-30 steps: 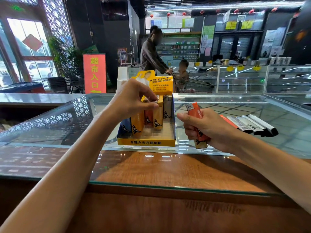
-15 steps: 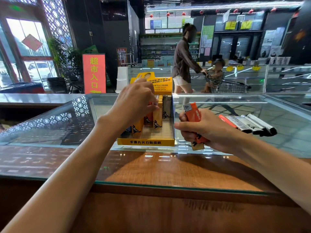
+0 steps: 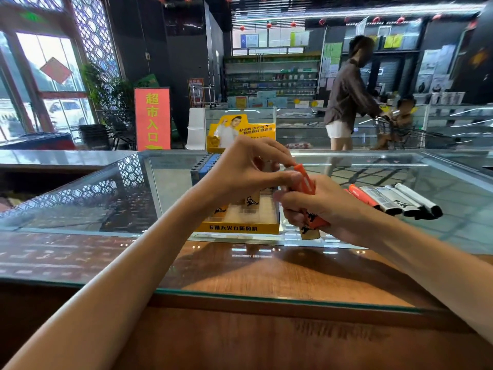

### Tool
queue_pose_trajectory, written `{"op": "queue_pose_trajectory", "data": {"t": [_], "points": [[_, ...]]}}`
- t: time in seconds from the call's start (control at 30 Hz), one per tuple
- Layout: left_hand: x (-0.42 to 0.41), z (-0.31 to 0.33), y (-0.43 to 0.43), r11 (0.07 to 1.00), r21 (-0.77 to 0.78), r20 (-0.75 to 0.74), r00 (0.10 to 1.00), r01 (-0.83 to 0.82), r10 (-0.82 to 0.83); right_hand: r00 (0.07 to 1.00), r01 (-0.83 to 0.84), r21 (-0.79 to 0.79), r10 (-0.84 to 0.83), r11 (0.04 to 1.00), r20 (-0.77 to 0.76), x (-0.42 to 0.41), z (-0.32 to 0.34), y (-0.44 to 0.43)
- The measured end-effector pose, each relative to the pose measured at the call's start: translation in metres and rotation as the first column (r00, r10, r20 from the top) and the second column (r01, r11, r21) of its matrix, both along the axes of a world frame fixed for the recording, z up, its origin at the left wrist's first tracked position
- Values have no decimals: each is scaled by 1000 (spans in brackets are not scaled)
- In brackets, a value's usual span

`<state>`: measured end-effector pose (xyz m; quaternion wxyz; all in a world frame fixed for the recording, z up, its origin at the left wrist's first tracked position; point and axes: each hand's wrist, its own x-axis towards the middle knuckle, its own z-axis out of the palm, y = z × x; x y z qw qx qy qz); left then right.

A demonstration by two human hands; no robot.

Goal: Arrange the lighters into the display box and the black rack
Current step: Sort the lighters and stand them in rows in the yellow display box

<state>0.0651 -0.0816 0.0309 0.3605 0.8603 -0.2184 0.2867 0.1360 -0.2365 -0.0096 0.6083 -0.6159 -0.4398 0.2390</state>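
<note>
My right hand (image 3: 324, 209) grips an orange lighter (image 3: 306, 182) upright, with a tan lighter (image 3: 309, 232) poking out below the fist. My left hand (image 3: 248, 169) pinches the orange lighter's top between thumb and forefinger. Behind my hands the yellow display box (image 3: 237, 228) stands on the glass counter. Its lighters (image 3: 250, 201) are mostly hidden by my left hand, and the front rows show bare slots. A dark rack (image 3: 204, 166) with round holes and blue pieces stands at the box's back left. Several loose lighters (image 3: 386, 200), orange, white and black, lie on the glass to the right.
The glass counter top (image 3: 106, 204) rests on a wooden ledge (image 3: 240, 329) near me. Beyond the counter, a person (image 3: 346, 97) pushes a cart with a child (image 3: 402, 116). An orange sign (image 3: 152, 118) stands at the back left.
My left hand has left the lighters in the box and moved right onto the top of the orange lighter. The person with the cart has walked to the right.
</note>
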Motion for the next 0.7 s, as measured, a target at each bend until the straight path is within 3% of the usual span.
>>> {"op": "queue_pose_trajectory", "data": {"t": [0.13,0.23,0.4,0.7], "points": [[-4,7,22,975,-223,-64,998,12,-27,973,-41,27,46,999,-226,3,4,0],[-5,10,45,954,-283,-90,993,-96,73,962,-29,30,36,999,-270,3,3,0],[-8,10,64,945,-223,-13,970,-239,242,980,-11,23,15,1000,-198,3,0,-2],[0,3,62,919,29,73,918,-393,390,991,-24,16,26,1000,-129,5,-2,-5]]}}
